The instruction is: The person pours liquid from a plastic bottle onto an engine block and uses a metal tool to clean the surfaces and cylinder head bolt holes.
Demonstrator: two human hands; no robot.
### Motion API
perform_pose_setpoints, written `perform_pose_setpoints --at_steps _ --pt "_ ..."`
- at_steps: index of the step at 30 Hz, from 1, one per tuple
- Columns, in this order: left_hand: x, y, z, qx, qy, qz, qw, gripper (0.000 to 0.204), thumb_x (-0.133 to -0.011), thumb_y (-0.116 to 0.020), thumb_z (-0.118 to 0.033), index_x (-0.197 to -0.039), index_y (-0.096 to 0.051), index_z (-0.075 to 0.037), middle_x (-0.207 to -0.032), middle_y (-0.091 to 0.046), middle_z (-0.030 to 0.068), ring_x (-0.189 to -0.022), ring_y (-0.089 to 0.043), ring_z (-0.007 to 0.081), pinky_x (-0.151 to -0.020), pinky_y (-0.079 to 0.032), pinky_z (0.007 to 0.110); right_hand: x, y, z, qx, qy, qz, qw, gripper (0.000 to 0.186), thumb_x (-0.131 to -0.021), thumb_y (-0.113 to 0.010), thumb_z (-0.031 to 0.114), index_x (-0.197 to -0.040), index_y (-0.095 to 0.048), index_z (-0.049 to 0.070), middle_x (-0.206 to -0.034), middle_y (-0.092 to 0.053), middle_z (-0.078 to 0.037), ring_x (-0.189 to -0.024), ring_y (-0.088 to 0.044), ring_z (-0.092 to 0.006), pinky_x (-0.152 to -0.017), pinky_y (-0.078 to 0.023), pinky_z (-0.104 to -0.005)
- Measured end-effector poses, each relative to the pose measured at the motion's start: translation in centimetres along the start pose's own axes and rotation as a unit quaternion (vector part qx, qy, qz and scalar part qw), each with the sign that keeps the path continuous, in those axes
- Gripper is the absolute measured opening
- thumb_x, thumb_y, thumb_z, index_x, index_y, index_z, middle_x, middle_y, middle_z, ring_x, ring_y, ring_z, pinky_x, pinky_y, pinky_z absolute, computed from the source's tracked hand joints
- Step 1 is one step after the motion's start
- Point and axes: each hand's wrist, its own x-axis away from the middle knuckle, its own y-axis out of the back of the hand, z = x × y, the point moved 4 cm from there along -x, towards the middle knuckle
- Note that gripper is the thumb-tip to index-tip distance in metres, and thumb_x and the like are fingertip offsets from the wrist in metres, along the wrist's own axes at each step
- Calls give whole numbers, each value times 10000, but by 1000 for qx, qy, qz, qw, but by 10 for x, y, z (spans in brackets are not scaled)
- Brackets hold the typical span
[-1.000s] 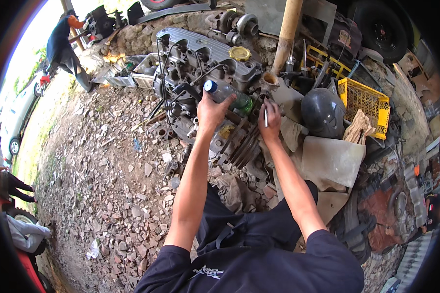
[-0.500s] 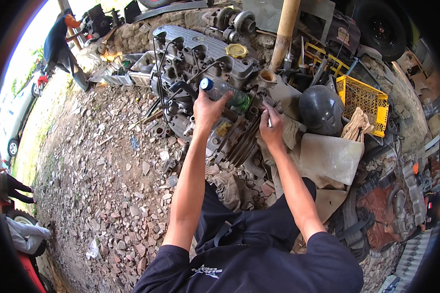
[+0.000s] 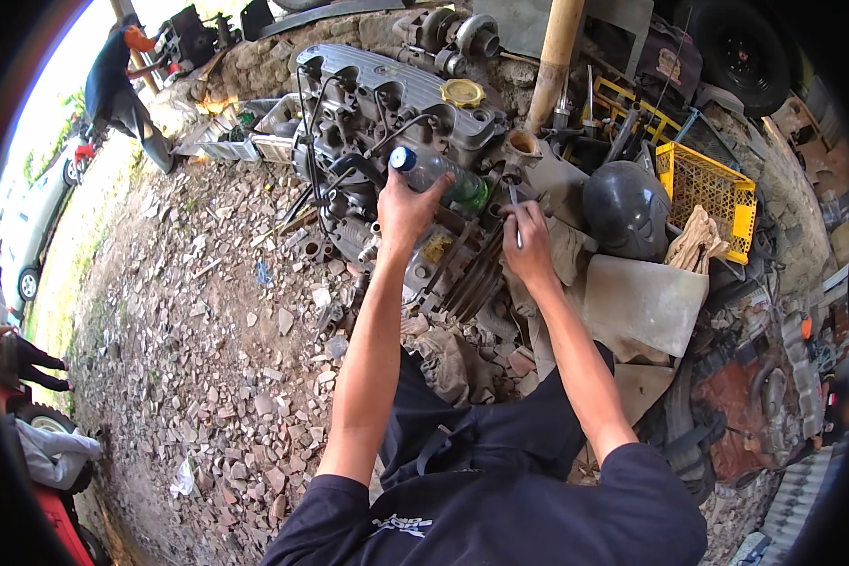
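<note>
My left hand (image 3: pixel 406 209) is wrapped round a clear plastic bottle (image 3: pixel 469 192) with a blue cap and green liquid inside. The bottle lies tilted over the side of a greasy engine (image 3: pixel 377 74), its cap toward the left and its base toward my right hand. A thin, pale metal rod-like tool (image 3: pixel 513 195) is pinched in the fingers of my right hand (image 3: pixel 530 238). Its upper end reaches the engine parts right of the bottle; its exact kind is too small to tell. A yellow filler cap (image 3: pixel 462 92) tops the engine's ribbed cover.
A black helmet (image 3: pixel 624 209) and a yellow crate (image 3: pixel 703 193) stand to the right, near a wooden post (image 3: pixel 557 57). Turbocharger parts (image 3: pixel 448 40) lie behind the engine. Broken stone covers the ground (image 3: pixel 198 358) at left. Another person (image 3: pixel 123 90) works at the far left.
My right hand has shifted slightly up, and more of the metal tool shows above its fingers. My left hand keeps the bottle in about the same place. The whole view has moved a little.
</note>
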Motion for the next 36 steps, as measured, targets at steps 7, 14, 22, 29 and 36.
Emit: perform_pose_setpoints --at_steps 7,14,22,29,36 --pt "0 -6 -6 25 15 18 999 679 -733 -870 -444 -1223 -618 -48 -1064 -747 180 -1009 -719 341 -906 -544 424 -10 -1 -5 46 33 -13 998 93 -935 -560 53 -997 -607 2 -986 -553 -194 -990 -551 -399 -879 -463 -497" --pt "-2 0 4 -6 1 -2 1000 703 -733 -863 -462 -1235 -607 -41 -1074 -744 181 -1021 -717 336 -906 -542 424 -6 -6 -9 89 62 48 993 118 -909 -616 77 -1009 -605 14 -1019 -531 -203 -1008 -544 -421 -867 -478 -503" --pt "-6 -6 7 7 31 42 999 769 -747 -877 -450 -1307 -579 -16 -1194 -715 160 -1117 -682 270 -984 -502 371 -16 -20 -24 -72 12 -54 996 117 -975 -546 108 -971 -606 8 -987 -541 -163 -930 -565 -321 -873 -459 -412" --pt "-5 -6 9 -5 6 18 1000 764 -723 -860 -511 -1266 -603 -40 -1149 -729 174 -1085 -696 330 -950 -522 408 -1 -6 -33 -204 -77 -50 975 181 -1026 -486 173 -993 -593 31 -962 -564 -75 -916 -570 -186 -862 -463 -317" --pt "-2 -2 0 -20 5 12 1000 753 -725 -866 -503 -1255 -607 -36 -1141 -730 179 -1067 -702 337 -937 -530 408 -11 0 -6 11 20 31 999 123 -939 -572 123 -967 -606 9 -995 -551 -198 -960 -580 -396 -866 -482 -486"
